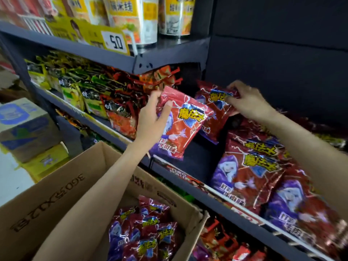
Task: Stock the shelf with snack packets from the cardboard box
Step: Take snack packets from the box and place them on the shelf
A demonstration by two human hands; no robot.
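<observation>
Item: red snack packet (183, 122), held upright in the left hand (150, 117), thumb across its face and fingers curled behind; position, in front of the gap on the middle shelf (207, 193).
Item: second red packet (216, 102), farther back in that gap, its top edge pinched by the right hand (248, 102).
Stock: matching packets stacked to the right (263, 176); more lay loose in the cardboard box (56, 194), near left.
Step, as judged: placing, mid-task. The next move probably called for seating the far packet, then sliding the held one in front.
</observation>
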